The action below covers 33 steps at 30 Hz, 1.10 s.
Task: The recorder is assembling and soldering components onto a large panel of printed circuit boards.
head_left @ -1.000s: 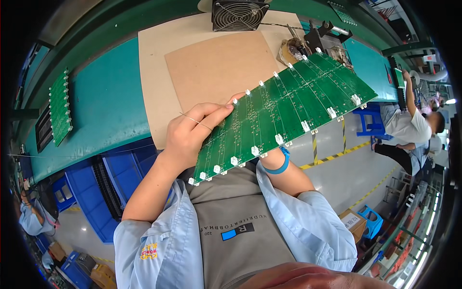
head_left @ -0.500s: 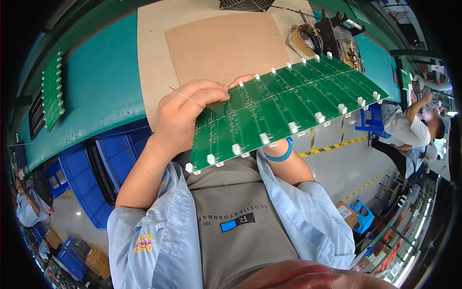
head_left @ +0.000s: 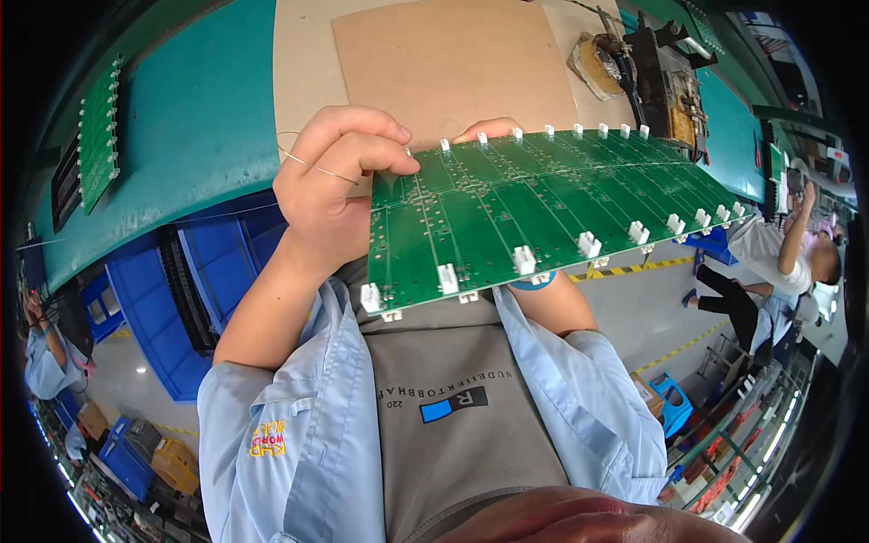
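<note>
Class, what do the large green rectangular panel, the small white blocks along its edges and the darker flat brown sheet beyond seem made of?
The large green rectangular panel: probably coated circuit-board laminate, slightly glossy, since fine tracks and small pads show.
The small white blocks: likely moulded plastic, opaque and crisp-edged.
The darker flat brown sheet: matte, even and plain, perhaps cardboard or fibreboard.

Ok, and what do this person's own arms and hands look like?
The light-blue fabric left sleeve and right sleeve leave both forearms bare, apart from a bright blue band near the right wrist. The left hand is ungloved; the right hand is mostly hidden, its visible part ungloved.
</note>
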Each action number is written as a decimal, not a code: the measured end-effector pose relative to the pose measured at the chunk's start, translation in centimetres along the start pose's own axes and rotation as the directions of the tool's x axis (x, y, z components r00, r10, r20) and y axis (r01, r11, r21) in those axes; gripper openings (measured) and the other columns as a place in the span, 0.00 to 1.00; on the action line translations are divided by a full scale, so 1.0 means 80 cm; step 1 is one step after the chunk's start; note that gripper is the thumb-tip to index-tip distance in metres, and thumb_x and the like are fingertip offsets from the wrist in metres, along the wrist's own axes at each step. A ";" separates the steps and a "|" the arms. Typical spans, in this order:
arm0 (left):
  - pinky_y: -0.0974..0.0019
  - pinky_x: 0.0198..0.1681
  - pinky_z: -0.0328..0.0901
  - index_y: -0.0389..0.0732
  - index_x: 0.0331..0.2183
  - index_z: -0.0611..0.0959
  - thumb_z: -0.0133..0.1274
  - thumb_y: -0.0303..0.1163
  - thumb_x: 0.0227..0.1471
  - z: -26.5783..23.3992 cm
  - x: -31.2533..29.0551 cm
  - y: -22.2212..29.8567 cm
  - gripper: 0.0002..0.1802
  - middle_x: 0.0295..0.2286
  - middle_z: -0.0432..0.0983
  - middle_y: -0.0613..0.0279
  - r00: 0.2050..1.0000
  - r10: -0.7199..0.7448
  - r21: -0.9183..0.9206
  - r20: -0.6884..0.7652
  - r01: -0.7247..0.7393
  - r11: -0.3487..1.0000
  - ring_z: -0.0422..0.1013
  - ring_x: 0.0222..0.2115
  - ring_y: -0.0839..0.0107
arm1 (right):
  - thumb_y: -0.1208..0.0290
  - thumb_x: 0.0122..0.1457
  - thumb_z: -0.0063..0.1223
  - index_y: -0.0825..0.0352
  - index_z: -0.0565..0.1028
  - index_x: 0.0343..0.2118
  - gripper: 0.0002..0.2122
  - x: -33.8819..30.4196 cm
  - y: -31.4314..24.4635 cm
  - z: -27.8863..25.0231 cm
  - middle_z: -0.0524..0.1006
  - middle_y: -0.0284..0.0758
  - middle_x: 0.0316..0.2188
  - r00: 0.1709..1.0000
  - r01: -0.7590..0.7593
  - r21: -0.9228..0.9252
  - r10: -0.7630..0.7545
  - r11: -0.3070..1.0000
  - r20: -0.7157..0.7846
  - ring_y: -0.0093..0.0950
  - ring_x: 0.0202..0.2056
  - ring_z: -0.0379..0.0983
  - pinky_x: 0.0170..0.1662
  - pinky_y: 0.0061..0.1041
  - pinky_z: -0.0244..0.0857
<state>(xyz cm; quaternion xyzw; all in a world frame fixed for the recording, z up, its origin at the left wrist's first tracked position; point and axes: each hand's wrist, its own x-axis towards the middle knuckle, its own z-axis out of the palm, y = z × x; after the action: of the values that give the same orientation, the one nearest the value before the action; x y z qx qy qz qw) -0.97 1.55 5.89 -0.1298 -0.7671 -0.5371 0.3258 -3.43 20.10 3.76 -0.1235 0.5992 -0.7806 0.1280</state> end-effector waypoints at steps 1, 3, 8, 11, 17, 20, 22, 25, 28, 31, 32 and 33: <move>0.75 0.22 0.59 0.41 0.22 0.82 0.65 0.16 0.34 0.000 0.001 0.001 0.11 0.32 0.78 0.62 1.000 0.004 0.002 -0.005 -0.004 1.000 0.65 0.22 0.77 | 0.64 0.57 0.58 0.69 0.75 0.42 0.15 0.000 0.003 0.000 0.80 0.37 0.37 1.000 -0.002 0.043 0.002 0.999 0.000 0.25 0.38 0.77 0.44 0.22 0.74; 0.75 0.22 0.58 0.41 0.22 0.82 0.65 0.15 0.34 -0.001 0.002 0.000 0.11 0.31 0.78 0.63 1.000 0.013 0.002 -0.014 -0.013 1.000 0.65 0.22 0.78 | 0.64 0.57 0.58 0.69 0.75 0.42 0.15 0.000 0.008 -0.001 0.80 0.37 0.37 1.000 -0.004 0.128 0.005 0.992 -0.004 0.25 0.38 0.77 0.44 0.22 0.74; 0.75 0.22 0.58 0.41 0.21 0.81 0.66 0.16 0.33 -0.008 -0.005 -0.004 0.12 0.31 0.78 0.63 0.997 -0.058 -0.054 -0.048 0.055 0.997 0.64 0.22 0.79 | 0.61 0.57 0.58 0.69 0.75 0.42 0.16 0.003 0.010 0.001 0.80 0.37 0.38 1.000 0.002 -0.016 -0.002 1.000 0.006 0.25 0.39 0.77 0.45 0.23 0.74; 0.76 0.22 0.58 0.41 0.21 0.81 0.66 0.16 0.33 -0.008 -0.005 -0.005 0.12 0.31 0.78 0.63 0.996 -0.066 -0.053 -0.052 0.063 0.997 0.64 0.22 0.80 | 0.61 0.56 0.58 0.69 0.75 0.42 0.17 0.002 0.005 0.006 0.80 0.37 0.38 1.000 0.012 -0.012 -0.012 1.000 -0.005 0.25 0.39 0.77 0.45 0.23 0.73; 0.76 0.23 0.59 0.41 0.20 0.81 0.66 0.15 0.33 -0.009 -0.004 -0.010 0.12 0.31 0.78 0.64 0.996 -0.063 -0.058 -0.055 0.060 0.997 0.64 0.22 0.80 | 0.59 0.57 0.57 0.69 0.75 0.43 0.18 0.003 0.003 0.002 0.79 0.37 0.39 0.999 0.043 -0.048 -0.042 0.998 0.018 0.25 0.40 0.77 0.45 0.23 0.73; 0.76 0.23 0.59 0.41 0.20 0.81 0.66 0.15 0.33 -0.010 -0.004 -0.012 0.12 0.31 0.78 0.64 0.997 -0.061 -0.058 -0.056 0.058 0.997 0.64 0.22 0.80 | 0.59 0.57 0.57 0.69 0.75 0.44 0.19 0.005 0.005 0.003 0.79 0.37 0.39 0.998 0.054 -0.068 -0.053 0.996 0.025 0.25 0.40 0.76 0.45 0.23 0.73; 0.76 0.23 0.59 0.41 0.20 0.81 0.66 0.15 0.32 -0.010 -0.005 -0.013 0.12 0.31 0.78 0.64 0.997 -0.061 -0.054 -0.057 0.058 0.997 0.64 0.22 0.80 | 0.59 0.57 0.57 0.69 0.75 0.44 0.19 0.005 0.008 0.004 0.79 0.37 0.39 0.998 0.067 -0.082 -0.066 0.994 0.016 0.24 0.40 0.76 0.44 0.22 0.72; 0.76 0.23 0.59 0.41 0.21 0.81 0.66 0.15 0.32 -0.011 -0.006 -0.013 0.12 0.31 0.78 0.64 0.996 -0.070 -0.055 -0.060 0.067 0.996 0.63 0.22 0.80 | 0.60 0.57 0.57 0.69 0.75 0.44 0.18 0.005 0.011 0.004 0.79 0.37 0.39 0.998 0.067 -0.080 -0.066 0.995 0.015 0.24 0.40 0.76 0.44 0.22 0.72; 0.76 0.23 0.59 0.41 0.21 0.81 0.66 0.15 0.32 -0.011 -0.008 -0.014 0.13 0.31 0.78 0.64 0.993 -0.098 -0.066 -0.066 0.094 0.993 0.63 0.22 0.80 | 0.60 0.58 0.56 0.69 0.75 0.44 0.18 0.005 0.012 0.003 0.79 0.37 0.40 0.999 0.048 -0.054 -0.046 0.997 0.024 0.24 0.40 0.76 0.44 0.22 0.72; 0.77 0.23 0.59 0.41 0.21 0.81 0.66 0.15 0.32 -0.011 -0.008 -0.016 0.13 0.31 0.78 0.63 0.993 -0.098 -0.074 -0.069 0.093 0.993 0.63 0.22 0.80 | 0.61 0.58 0.56 0.69 0.75 0.44 0.17 0.005 0.010 0.006 0.79 0.37 0.40 0.999 0.051 -0.067 -0.050 0.996 0.014 0.24 0.39 0.76 0.44 0.22 0.72; 0.77 0.23 0.59 0.41 0.21 0.81 0.66 0.15 0.32 -0.011 -0.009 -0.017 0.13 0.31 0.78 0.63 0.993 -0.099 -0.076 -0.070 0.093 0.993 0.63 0.22 0.80 | 0.62 0.58 0.56 0.69 0.75 0.44 0.17 0.006 0.010 0.008 0.79 0.37 0.40 0.999 0.052 -0.074 -0.051 0.996 0.010 0.24 0.39 0.76 0.44 0.22 0.72; 0.77 0.23 0.59 0.41 0.21 0.81 0.66 0.15 0.32 -0.012 -0.009 -0.018 0.13 0.31 0.78 0.63 0.992 -0.099 -0.078 -0.073 0.094 0.993 0.63 0.22 0.81 | 0.62 0.58 0.56 0.69 0.74 0.44 0.17 0.006 0.010 0.009 0.79 0.37 0.40 0.999 0.053 -0.080 -0.053 0.995 0.006 0.24 0.39 0.76 0.44 0.22 0.72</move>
<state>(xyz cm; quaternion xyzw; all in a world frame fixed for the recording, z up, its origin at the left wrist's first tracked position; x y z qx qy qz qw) -0.87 0.27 4.56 -0.0840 -0.7388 -0.5852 0.3234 -3.57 19.12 3.20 -0.1459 0.6261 -0.7589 0.1034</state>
